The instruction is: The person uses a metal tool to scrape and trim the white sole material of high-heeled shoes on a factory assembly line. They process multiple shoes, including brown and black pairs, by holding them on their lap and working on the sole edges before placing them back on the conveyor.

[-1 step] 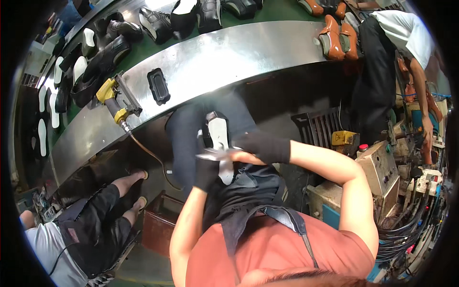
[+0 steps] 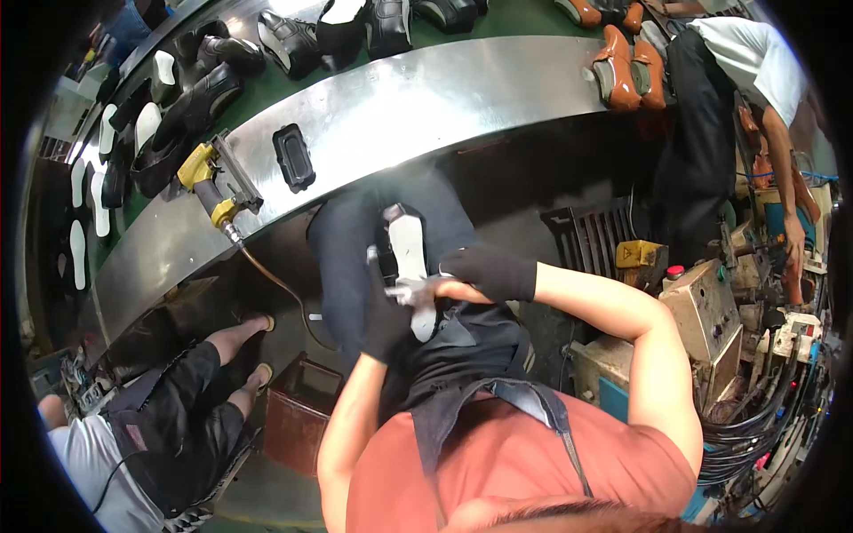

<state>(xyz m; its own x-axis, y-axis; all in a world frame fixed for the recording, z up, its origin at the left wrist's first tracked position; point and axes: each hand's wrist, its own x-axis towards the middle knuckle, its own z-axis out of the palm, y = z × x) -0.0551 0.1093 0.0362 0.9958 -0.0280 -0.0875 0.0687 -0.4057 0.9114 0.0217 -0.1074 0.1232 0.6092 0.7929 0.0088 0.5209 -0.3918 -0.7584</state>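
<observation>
A white insole-shaped sole piece (image 2: pixel 408 249) lies lengthwise in my lap on a dark shoe, whose edge shows around its far end. My left hand (image 2: pixel 384 315), in a black fingerless glove, wraps the left side of the shoe. From the right comes my right hand (image 2: pixel 493 274), gloved the same way. Its fingers are closed together over the near half of the white piece, close to my left thumb. A small greyish, blurred shape lies between the hands; I cannot make out whether it is a tool or fingertips.
Ahead curves a metal bench edge (image 2: pixel 453 98) carrying a yellow nail gun (image 2: pixel 209 182) with hose and a black tray (image 2: pixel 293 158). Black shoes (image 2: pixel 289 43) and orange shoes (image 2: pixel 616 69) stand beyond. Machinery (image 2: pixel 702 306) is at right; one co-worker sits at left, another stands at right.
My right hand has shifted slightly, and its fingers have drawn nearer the white piece. The grey shape between my hands no longer reaches out to the left. The shoe stays in my lap.
</observation>
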